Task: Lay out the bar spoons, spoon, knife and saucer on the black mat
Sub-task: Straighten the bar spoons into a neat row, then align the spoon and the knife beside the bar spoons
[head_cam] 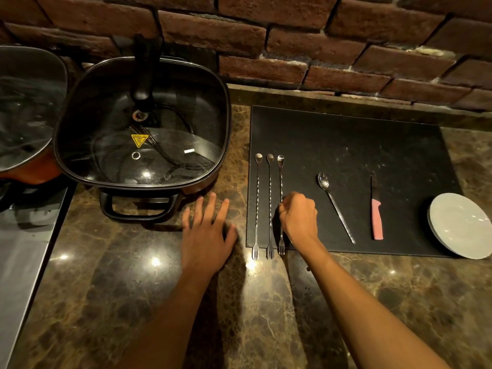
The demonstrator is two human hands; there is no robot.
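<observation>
The bench (266, 302) is glossy brown marble, mirroring lamp spots. The black mat (346, 145) looks matt, leather-like, stitched at its edge. Three bar spoons (270, 198) and the spoon (336, 207) are polished metal. The knife (376, 214) at 3 o'clock has a pink plastic-looking handle; the saucer (460, 225) is smooth and glazed.

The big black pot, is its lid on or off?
On. The glass lid sits flat across the pot, its black handle on top.

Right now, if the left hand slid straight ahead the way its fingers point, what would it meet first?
The left hand lies flat on the marble counter, fingers pointing toward the wall. Going straight on, it would probably first meet the front of the electric pan, near the right end of its black handle; depth is uncertain.
</observation>
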